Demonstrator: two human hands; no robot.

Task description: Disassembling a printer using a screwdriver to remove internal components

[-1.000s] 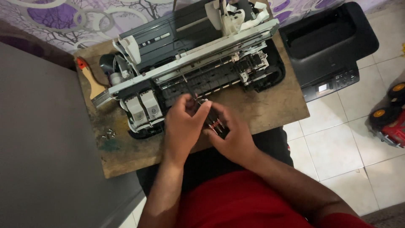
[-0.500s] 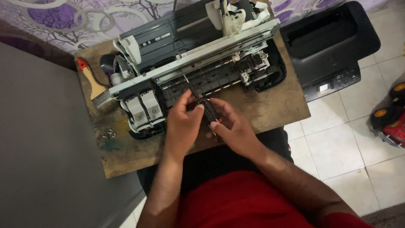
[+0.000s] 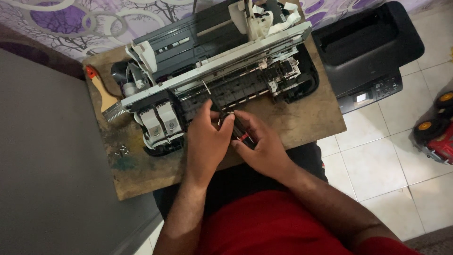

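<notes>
An opened printer (image 3: 222, 61) with its cover off lies on a worn wooden board (image 3: 141, 165) across my lap. My left hand (image 3: 207, 141) rests at the printer's front edge, fingers pinched on the thin metal shaft of a screwdriver (image 3: 238, 132). My right hand (image 3: 262, 146) grips the screwdriver's black handle with a red band. The shaft tip points up into the printer's black inner frame, near the middle. Two white ink cartridge holders (image 3: 160, 123) sit just left of my left hand.
A second, closed black printer (image 3: 368, 52) stands on the tiled floor at right. A red toy vehicle (image 3: 436, 132) sits at the far right edge. Small screws (image 3: 121, 151) lie on the board's left side. A wooden-handled tool with an orange tip (image 3: 101, 87) lies at the board's far left.
Both hands have shifted up toward the printer. The screwdriver, held lower over the board before, now points into the printer's frame.
</notes>
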